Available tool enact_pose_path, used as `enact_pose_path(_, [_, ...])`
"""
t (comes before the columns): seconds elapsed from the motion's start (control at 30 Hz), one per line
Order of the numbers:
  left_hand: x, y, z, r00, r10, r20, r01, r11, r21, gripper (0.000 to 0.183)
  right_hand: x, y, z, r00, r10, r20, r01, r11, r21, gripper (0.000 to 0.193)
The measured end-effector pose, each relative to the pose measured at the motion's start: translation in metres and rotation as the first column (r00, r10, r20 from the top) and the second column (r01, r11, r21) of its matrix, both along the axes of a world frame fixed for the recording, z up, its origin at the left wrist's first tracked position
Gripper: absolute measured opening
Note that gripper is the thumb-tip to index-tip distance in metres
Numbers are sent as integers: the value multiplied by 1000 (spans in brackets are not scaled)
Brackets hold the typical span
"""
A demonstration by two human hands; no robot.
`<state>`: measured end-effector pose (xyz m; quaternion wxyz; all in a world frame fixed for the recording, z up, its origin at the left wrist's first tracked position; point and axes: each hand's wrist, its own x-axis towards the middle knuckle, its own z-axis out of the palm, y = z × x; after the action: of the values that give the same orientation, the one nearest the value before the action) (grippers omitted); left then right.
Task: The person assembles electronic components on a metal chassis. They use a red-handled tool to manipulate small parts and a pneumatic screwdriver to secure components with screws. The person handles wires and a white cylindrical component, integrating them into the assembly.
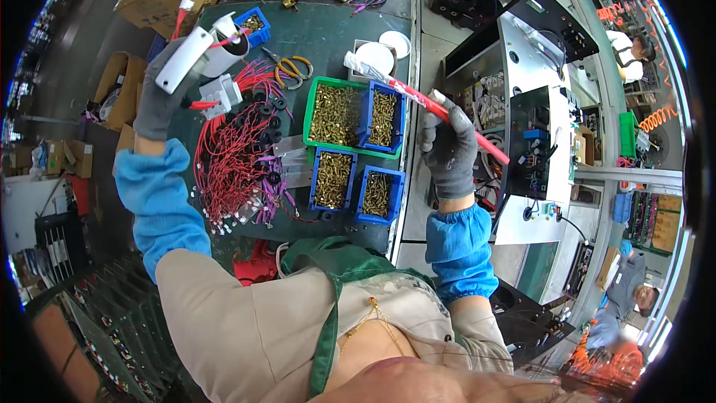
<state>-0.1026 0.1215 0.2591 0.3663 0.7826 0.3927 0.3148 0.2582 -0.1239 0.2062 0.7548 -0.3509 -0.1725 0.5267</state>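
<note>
The dark green desk (pixel 339 41) is covered on its left by a tangle of red wires (pixel 227 157), with black rings (pixel 280 103) and purple-sleeved leads (pixel 262 75) strewn alongside. Near the middle, a green tray (pixel 309 116) filled with brass-coloured pieces is set down, its right part overlaid by a blue bin (pixel 366 138). Two more blue bins (pixel 332 207) are placed just below. Farther up, orange-handled pliers (pixel 286 75) are laid near a small blue box (pixel 261 36) of metal parts.
</note>
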Motion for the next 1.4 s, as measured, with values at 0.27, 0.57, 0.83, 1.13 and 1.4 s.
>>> enact_pose_path(0.27, [18, -89, -40, 944, -284, 168, 269, 957, 106, 35, -7, -9, 23, 964, 63, 259, -84, 994, 70, 37])
enact_pose_path(0.57, [54, -151, -88, 942, -327, 82, 334, 938, -96, 35, -52, -19, 67, 805, 356, 474, -207, 918, -338, 33])
enact_pose_path(0.83, [53, -154, -94, 943, -327, 68, 334, 923, -190, 36, -78, -16, 68, 712, 392, 583, -191, 906, -377, 21])
enact_pose_path(1.13, [54, -151, -92, 943, -332, 1, 330, 940, -86, 38, -81, -23, 76, 562, 280, 778, -147, 960, -240, 15])
enact_pose_path(1.4, [56, -154, -92, 954, -290, 78, 299, 942, -150, 36, -85, -23, 75, 447, 177, 877, -121, 983, -136, 13])
